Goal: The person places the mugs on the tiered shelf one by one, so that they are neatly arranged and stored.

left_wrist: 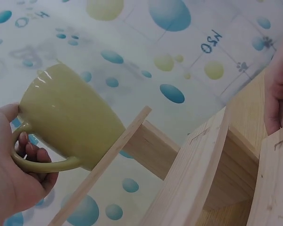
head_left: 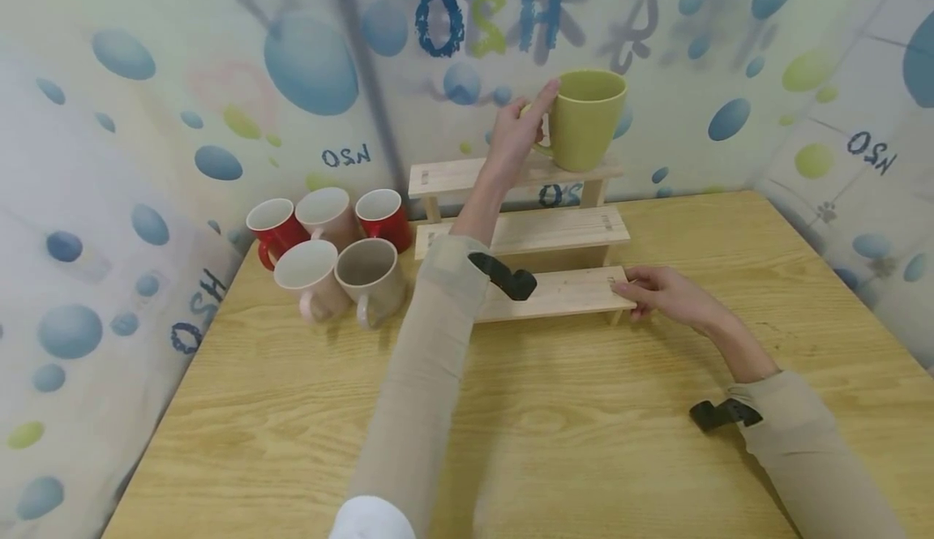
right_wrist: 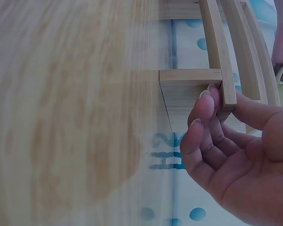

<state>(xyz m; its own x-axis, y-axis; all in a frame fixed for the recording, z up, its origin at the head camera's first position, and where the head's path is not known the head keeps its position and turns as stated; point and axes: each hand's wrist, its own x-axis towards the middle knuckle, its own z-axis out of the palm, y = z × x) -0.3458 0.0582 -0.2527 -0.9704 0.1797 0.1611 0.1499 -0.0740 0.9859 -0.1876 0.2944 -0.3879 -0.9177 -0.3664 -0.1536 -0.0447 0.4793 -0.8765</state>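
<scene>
A yellow-green mug stands upright at the right end of the top step of a three-step wooden rack. My left hand grips it by the handle, thumb up near the rim and fingers through the loop. My right hand pinches the right end of the lowest step, thumb on top of the board. In the right wrist view, the curled fingers sit under that board beside its support leg.
Left of the rack several mugs stand close together: two red ones, pale pink ones and a greyish one. Behind the wooden table hangs a patterned wall covering, close to the rack's back.
</scene>
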